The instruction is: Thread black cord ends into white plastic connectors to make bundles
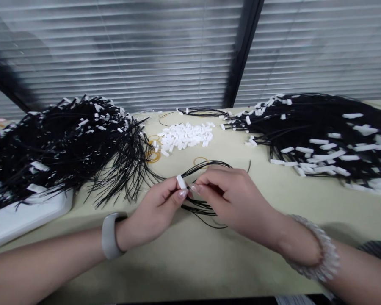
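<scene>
Between thumb and fingertips, my left hand (pixel 157 207) pinches a small white connector housing (pixel 181 182). My right hand (pixel 231 192) meets it from the right, its thumb and forefinger pressed together on a thin black wire end at the housing's side; most of that wire is hidden by the fingers. A looped bundle of black wires (pixel 200 207) lies under and between both hands. Beyond the hands is a heap of loose white connector housings (pixel 186 136) on the pale table (pixel 165 271).
A large pile of black wires with white ends (pixel 63 140) stands at the left, partly over a white tray (pixel 34 216). Another wire pile (pixel 317 131) covers the right side. Yellow rubber bands (pixel 154 156) lie near the housings. Window blinds (pixel 165 55) rise behind the table.
</scene>
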`<state>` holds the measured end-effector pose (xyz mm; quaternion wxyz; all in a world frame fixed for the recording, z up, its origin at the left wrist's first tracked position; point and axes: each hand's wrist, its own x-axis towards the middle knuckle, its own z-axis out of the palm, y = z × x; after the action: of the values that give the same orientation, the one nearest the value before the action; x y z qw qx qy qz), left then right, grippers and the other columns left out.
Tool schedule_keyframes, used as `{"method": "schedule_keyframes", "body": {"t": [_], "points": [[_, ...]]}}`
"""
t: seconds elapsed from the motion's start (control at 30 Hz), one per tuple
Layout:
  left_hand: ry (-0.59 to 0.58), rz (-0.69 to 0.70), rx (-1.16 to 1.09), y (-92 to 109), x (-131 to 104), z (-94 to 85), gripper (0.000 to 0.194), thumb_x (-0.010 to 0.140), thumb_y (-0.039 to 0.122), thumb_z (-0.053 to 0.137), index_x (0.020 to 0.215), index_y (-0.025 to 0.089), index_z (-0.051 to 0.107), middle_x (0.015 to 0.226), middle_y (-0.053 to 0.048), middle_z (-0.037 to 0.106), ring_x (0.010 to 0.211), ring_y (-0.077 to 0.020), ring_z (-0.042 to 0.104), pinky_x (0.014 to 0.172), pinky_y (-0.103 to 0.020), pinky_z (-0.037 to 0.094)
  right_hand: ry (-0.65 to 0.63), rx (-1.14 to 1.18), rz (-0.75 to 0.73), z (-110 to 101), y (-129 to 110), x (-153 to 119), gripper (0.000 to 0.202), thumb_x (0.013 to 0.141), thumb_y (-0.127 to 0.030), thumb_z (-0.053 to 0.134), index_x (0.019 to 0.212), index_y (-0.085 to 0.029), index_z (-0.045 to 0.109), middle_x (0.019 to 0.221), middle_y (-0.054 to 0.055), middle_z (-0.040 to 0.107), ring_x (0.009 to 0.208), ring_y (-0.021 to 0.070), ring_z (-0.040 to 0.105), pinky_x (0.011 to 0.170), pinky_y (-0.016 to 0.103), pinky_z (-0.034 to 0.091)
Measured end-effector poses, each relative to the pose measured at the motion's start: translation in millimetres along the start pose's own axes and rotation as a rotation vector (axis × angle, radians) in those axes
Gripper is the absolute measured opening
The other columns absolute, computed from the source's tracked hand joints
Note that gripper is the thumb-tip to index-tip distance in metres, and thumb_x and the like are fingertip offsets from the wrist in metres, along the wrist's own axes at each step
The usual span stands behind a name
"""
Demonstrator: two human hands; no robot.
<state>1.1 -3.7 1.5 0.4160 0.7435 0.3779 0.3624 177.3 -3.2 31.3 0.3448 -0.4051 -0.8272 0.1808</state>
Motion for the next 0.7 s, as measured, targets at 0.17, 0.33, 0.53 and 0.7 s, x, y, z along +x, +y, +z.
{"method": "schedule_keyframes", "body": {"t": [0.17, 0.33, 0.53, 0.7], "points": [[0.159, -0.132, -0.181, -10, 3, -0.9, 0.02, 0.088, 0.031, 0.043, 0.079, 0.017, 0.053, 0.071, 0.001, 0.048, 0.066, -0.0122, 0.043, 0.061, -0.024, 0.035, 0.05, 0.162, 0.237, -34, 4, 5, 0.02, 0.078, -0.033, 0.057, 0.094, -0.02, 0.06, 0.057, -0.004, 0.053, 0.044, 0.0065, 0.044, 0.041, 0.02, 0.035], [0.304, -0.226, -0.522, -14, 8, 1.1, 0.018, 0.083, 0.031, 0.053, 0.074, 0.016, 0.056, 0.071, 0.001, 0.05, 0.064, -0.011, 0.043, 0.061, -0.024, 0.034, -0.01, 0.049, 0.295, -69, 30, 13, 0.03, 0.081, -0.044, 0.05, 0.07, -0.018, 0.059, 0.054, -0.001, 0.053, 0.047, 0.0084, 0.048, 0.044, 0.021, 0.038], [0.394, -0.3, -0.789, -5, 12, 0.4, 0.012, 0.081, 0.02, 0.054, 0.071, 0.014, 0.055, 0.069, 0.002, 0.047, 0.062, -0.0088, 0.041, 0.06, -0.022, 0.034, -0.588, -0.175, 0.212, -63, 38, 10, 0.021, 0.082, -0.035, 0.048, 0.073, -0.021, 0.061, 0.049, -0.005, 0.046, 0.043, 0.007, 0.038, 0.039, 0.02, 0.029], [0.421, -0.34, -0.89, -4, 13, -3.3, 0.013, 0.085, 0.017, 0.048, 0.074, 0.014, 0.054, 0.071, 0.001, 0.046, 0.064, -0.0086, 0.043, 0.059, -0.021, 0.035, -0.486, -0.425, 0.097, -42, 36, 2, 0.015, 0.079, -0.027, 0.05, 0.081, -0.022, 0.065, 0.054, -0.002, 0.055, 0.049, 0.0102, 0.047, 0.046, 0.023, 0.03]]}}
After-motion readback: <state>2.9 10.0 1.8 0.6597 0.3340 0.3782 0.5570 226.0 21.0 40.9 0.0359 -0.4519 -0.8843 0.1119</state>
